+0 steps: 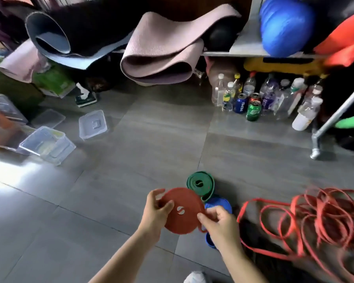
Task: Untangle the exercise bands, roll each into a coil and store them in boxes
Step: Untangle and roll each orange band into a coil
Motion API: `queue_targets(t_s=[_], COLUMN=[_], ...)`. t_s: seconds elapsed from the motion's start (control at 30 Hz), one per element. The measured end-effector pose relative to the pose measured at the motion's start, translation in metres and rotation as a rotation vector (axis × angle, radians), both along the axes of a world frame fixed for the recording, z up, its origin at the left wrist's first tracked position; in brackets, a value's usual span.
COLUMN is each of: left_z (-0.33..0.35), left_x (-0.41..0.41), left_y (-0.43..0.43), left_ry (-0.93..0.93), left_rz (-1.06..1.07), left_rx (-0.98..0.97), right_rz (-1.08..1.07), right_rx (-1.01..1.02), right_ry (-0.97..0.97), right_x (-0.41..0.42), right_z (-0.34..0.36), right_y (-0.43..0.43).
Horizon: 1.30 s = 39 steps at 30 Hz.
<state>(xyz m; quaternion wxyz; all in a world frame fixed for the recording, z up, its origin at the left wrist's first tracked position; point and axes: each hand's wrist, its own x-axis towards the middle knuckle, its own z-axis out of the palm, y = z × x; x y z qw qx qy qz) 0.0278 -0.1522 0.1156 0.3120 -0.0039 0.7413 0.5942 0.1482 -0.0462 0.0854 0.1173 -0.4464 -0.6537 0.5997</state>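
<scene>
A red band rolled into a flat coil [183, 211] is held above the floor between both hands. My left hand [155, 213] grips its left edge, thumb on the face. My right hand [221, 223] pinches the coil's right edge. Behind it on the floor lies a green coiled band [200, 183], and a blue coiled band [219, 204] sits partly hidden under the red coil and my right hand. A loose tangle of thin red bands [315, 219] spreads over the floor to the right. Clear plastic boxes [47, 145] stand at the left, with a lid [92, 123] nearby.
Rolled yoga mats [161, 48] hang off a low shelf at the back. Several bottles and cans [260, 99] stand under the shelf. A metal frame leg [323, 129] slants at the right. A blue ball [284, 25] sits on the shelf. Grey tiled floor [131, 160] lies in front.
</scene>
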Motion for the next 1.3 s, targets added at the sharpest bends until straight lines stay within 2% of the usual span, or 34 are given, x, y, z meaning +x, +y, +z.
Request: queue_targets(t_s=[0.23, 0.53, 0.7, 0.93, 1.1, 1.2, 1.3], left_z=[-0.136, -0.227, -0.249, -0.265, -0.27, -0.265, -0.257], left_x=[-0.03, -0.07, -0.079, -0.088, -0.074, -0.071, -0.057], left_y=[0.019, 0.04, 0.048, 0.052, 0.052, 0.059, 0.067], left_ry=[-0.102, -0.023, 0.013, 0.197, 0.264, 0.335, 0.35], left_rz=[0.043, 0.012, -0.055, -0.347, -0.495, -0.49, -0.477], left_rx=[-0.248, -0.352, -0.366, -0.689, -0.9, -0.969, -0.932], right_rz=[0.033, 0.065, 0.107, 0.156, 0.321, 0.392, 0.327], right_rx=[-0.074, -0.059, -0.014, 0.006, 0.072, 0.118, 0.078], right_ry=[-0.31, -0.429, -0.496, -0.523, -0.553, -0.517, -0.398], right_x=[-0.034, -0.087, -0.099, -0.107, -0.104, -0.093, -0.074], right_z=[-0.12, -0.194, -0.21, -0.212, -0.204, -0.195, -0.185], right_y=[0.008, 0.025, 0.025, 0.02, 0.018, 0.022, 0.033])
